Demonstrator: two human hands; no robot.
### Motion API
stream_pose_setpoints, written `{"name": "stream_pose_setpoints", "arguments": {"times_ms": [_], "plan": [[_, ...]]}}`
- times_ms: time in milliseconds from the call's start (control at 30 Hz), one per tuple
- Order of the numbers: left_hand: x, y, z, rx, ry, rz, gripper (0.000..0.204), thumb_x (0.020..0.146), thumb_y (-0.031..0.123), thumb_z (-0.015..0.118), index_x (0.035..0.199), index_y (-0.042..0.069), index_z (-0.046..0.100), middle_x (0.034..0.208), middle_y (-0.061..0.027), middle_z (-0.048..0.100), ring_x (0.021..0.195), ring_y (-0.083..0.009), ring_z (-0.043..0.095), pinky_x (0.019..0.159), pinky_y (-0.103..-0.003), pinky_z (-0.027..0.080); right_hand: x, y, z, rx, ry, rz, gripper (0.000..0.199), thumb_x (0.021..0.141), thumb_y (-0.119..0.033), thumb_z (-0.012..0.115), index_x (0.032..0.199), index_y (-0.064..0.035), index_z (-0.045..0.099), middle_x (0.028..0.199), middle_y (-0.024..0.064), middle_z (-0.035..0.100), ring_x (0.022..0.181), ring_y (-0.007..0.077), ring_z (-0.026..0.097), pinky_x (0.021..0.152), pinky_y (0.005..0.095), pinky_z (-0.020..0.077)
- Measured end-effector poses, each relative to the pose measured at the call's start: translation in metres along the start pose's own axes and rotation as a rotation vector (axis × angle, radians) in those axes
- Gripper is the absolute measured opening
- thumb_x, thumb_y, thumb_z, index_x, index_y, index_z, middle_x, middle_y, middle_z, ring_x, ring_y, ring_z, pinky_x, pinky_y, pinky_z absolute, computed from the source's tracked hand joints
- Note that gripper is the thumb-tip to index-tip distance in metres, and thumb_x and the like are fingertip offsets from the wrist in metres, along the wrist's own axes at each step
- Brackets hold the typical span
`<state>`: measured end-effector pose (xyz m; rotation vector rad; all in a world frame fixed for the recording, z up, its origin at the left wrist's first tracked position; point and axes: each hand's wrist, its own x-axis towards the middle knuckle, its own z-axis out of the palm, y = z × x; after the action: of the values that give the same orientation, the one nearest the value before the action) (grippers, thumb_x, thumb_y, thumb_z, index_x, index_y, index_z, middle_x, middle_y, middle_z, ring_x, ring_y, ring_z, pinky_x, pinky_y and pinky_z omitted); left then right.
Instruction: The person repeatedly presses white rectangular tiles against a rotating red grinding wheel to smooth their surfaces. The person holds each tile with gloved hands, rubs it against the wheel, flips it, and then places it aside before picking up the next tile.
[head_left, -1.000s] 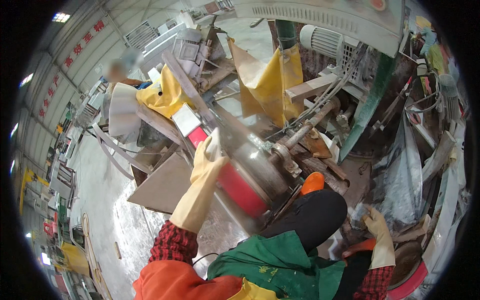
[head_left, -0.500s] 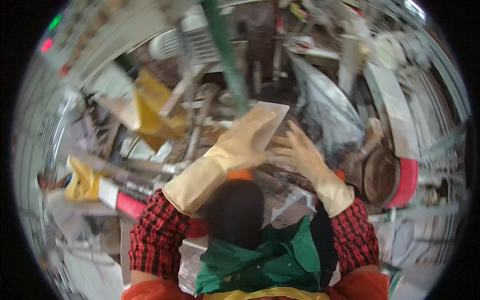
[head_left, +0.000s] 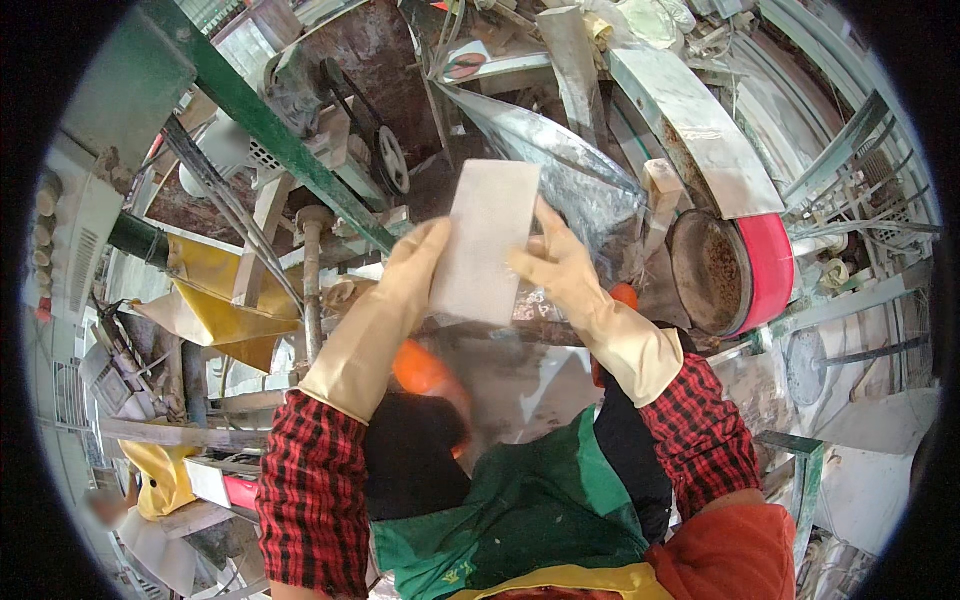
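A flat, pale rectangular slab (head_left: 487,240) is held up in front of me, its broad face toward me. My left hand (head_left: 408,270), in a cream rubber glove, grips its left edge, with the fingers hidden behind it. On the other side my right hand (head_left: 562,262), gloved alike, holds the slab's right edge; a finger or thumb lies over the face near the lower right. Red and black checked sleeves (head_left: 312,480) cover both forearms. Below hangs my green apron (head_left: 510,490).
To the right stands a belt machine with a red-rimmed round wheel (head_left: 765,275) and a long pale cover (head_left: 700,130). A green metal bar (head_left: 290,140) slants across the upper left, near a pulley (head_left: 391,160). Yellow sheeting (head_left: 225,295) lies at left.
The slab has turned from edge-on to face me, and my right hand has come onto it. My view has shifted, so the machine at right appears farther left.
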<state>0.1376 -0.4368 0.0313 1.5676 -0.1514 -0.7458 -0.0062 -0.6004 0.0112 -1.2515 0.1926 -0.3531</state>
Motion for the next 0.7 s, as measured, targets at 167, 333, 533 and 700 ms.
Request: {"name": "stream_pose_setpoints", "arguments": {"times_ms": [167, 333, 533, 700], "plan": [[-0.011, 0.006, 0.001, 0.158, -0.072, 0.009, 0.050, 0.107, 0.043, 0.053, 0.132, 0.002, 0.065, 0.118, -0.0096, 0.072, 0.106, -0.0182, 0.067, 0.093, -0.035, 0.054, 0.013, 0.011, -0.002, -0.009, 0.065, 0.083, 0.071, 0.094, -0.013, 0.078, 0.156, -0.0021, 0.046, 0.115, 0.0116, 0.073, 0.099, 0.0163, 0.069, 0.090, 0.0299, 0.0554], [-0.012, 0.010, 0.004, 0.204, -0.122, -0.016, 0.050, 0.106, 0.044, 0.056, 0.133, 0.002, 0.065, 0.118, -0.0084, 0.072, 0.106, -0.0166, 0.067, 0.094, -0.034, 0.053, 0.048, 0.019, -0.025, 0.042, 0.345, -0.015, 0.044, 0.095, -0.025, 0.081, 0.129, -0.0002, 0.069, 0.105, 0.0096, 0.075, 0.088, 0.0129, 0.071, 0.077, 0.0272, 0.0578], [-0.019, 0.013, 0.006, 0.141, -0.168, 0.044, 0.048, 0.107, 0.040, 0.057, 0.135, 0.000, 0.060, 0.115, -0.0085, 0.073, 0.095, -0.0150, 0.070, 0.085, -0.030, 0.057, 0.045, 0.010, -0.039, 0.004, 0.387, 0.008, 0.043, 0.098, -0.032, 0.079, 0.130, -0.0040, 0.071, 0.100, 0.0067, 0.076, 0.079, 0.0104, 0.070, 0.068, 0.0252, 0.0574], [-0.016, 0.014, 0.001, 0.103, -0.159, 0.041, 0.044, 0.106, 0.039, 0.061, 0.130, 0.003, 0.063, 0.113, -0.0068, 0.073, 0.094, -0.0149, 0.070, 0.085, -0.031, 0.058, 0.025, 0.002, -0.025, -0.147, 0.298, 0.033, 0.052, 0.098, -0.030, 0.077, 0.142, -0.0046, 0.065, 0.096, 0.0067, 0.075, 0.078, 0.0103, 0.069, 0.067, 0.0251, 0.0567]]}}
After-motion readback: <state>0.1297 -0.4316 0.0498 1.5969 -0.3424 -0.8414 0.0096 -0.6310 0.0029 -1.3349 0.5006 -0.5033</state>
